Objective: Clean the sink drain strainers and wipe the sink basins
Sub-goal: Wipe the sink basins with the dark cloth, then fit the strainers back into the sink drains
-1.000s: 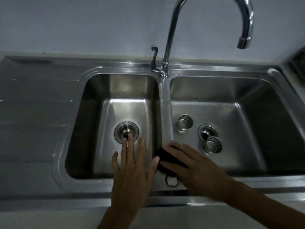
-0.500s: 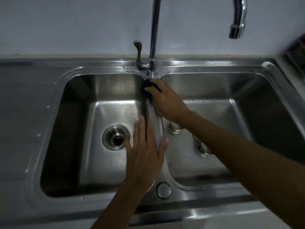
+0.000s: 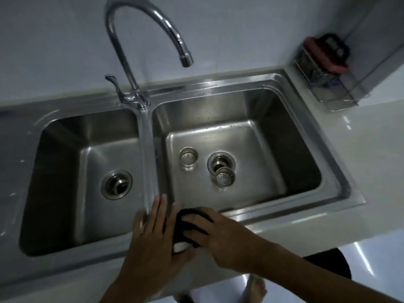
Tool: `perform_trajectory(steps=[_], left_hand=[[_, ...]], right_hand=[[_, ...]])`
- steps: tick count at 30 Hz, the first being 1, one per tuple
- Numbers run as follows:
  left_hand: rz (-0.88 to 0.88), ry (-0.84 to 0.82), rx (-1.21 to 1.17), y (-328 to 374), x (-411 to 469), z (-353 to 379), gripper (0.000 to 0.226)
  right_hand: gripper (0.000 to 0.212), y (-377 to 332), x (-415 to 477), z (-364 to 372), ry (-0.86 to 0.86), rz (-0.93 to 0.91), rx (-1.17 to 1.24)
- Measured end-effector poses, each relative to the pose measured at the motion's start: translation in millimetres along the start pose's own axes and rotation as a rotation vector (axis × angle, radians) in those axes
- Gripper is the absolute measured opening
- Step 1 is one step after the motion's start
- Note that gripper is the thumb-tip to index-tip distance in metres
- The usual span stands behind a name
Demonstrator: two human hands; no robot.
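**Pad back at the near rim; strainers loose in the right basin**

Since half a second ago, the right hand (image 3: 220,235) and its dark scrub pad (image 3: 181,225) have come from the far end of the divider (image 3: 148,154), by the faucet (image 3: 140,99) base, back to the near rim (image 3: 273,217).

- Grip, right hand: fingers curled over the pad, clamped on it, pressing it where divider meets rim.
- Grip, left hand (image 3: 150,239): fingers straight and close together, flat on the divider's near end, holding nothing, just beside the pad.
- My reading: one pass along the divider looks done. Basin floors and strainers remain.
- Item, perforated strainer (image 3: 225,178): on its side in the right basin (image 3: 273,167), touching the near edge of the open right drain (image 3: 219,160).
- Item, strainer cup (image 3: 188,158): upright, left of that drain, apart from it.
- Item, left basin (image 3: 65,171): left drain (image 3: 116,184) open, with no strainer seated that I can see.
- Room: bare steel shows right of the right drain. Both loose strainers sit in the sweep path, so I would lift them first. The faucet spout overhangs the right basin's far side.
- Far right, well apart: wire rack (image 3: 321,84) with a sponge.
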State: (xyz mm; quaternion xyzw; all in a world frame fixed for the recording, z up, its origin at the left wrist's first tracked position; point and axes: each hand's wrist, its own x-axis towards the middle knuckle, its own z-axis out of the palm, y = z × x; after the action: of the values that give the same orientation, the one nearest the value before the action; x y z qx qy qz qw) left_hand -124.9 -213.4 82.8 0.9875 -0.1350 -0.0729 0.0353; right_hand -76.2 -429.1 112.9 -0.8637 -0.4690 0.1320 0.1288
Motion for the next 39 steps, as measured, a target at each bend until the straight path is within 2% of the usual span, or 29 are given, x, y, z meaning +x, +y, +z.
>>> perform_trajectory(steps=[4, 12, 15, 18, 22, 27, 29, 34, 37, 39], left_hand=[[0.063, -0.078, -0.037, 78.7, 35.4, -4.5, 0.106], [0.115, -0.145, -0.143, 253.7, 131.9, 6.1, 0.113], [0.168, -0.167, -0.148, 307.5, 163.9, 7.4, 0.118], [0.206, -0.160, -0.151, 350.3, 188.7, -0.7, 0.124], [0.219, -0.143, -0.151, 383.4, 208.9, -10.3, 0.124], [0.205, -0.150, -0.130, 385.9, 208.5, -10.7, 0.114], [0.215, -0.143, -0.148, 378.8, 207.5, -12.8, 0.109], [0.135, -0.061, -0.243, 300.8, 195.8, -20.5, 0.095], [-0.037, -0.067, -0.170, 220.0, 187.4, -13.0, 0.082], [-0.163, -0.149, -0.113, 168.9, 190.3, -1.6, 0.074]], right_hand=[[0.054, 53.4, -69.2, -27.4, -0.062, 0.070, -0.090], [0.051, 160.8, -208.4, -75.2, -0.189, 0.320, -0.171], [0.049, 189.8, -250.0, -89.9, -0.143, 0.400, -0.210], [0.061, 214.5, -280.4, -100.3, -0.052, 0.454, -0.245], [0.057, 252.1, -314.0, -101.3, -0.008, 0.664, -0.202], [0.059, 262.1, -331.7, -98.6, -0.080, 0.857, -0.289], [0.060, 252.5, -318.4, -109.9, -0.039, 0.868, -0.338], [0.058, 209.4, -227.4, -129.5, 0.103, 0.582, -0.229], [0.051, 194.3, -158.4, -109.8, 0.070, 0.490, -0.107], [0.053, 196.3, -111.2, -84.1, 0.015, 0.483, -0.079]])
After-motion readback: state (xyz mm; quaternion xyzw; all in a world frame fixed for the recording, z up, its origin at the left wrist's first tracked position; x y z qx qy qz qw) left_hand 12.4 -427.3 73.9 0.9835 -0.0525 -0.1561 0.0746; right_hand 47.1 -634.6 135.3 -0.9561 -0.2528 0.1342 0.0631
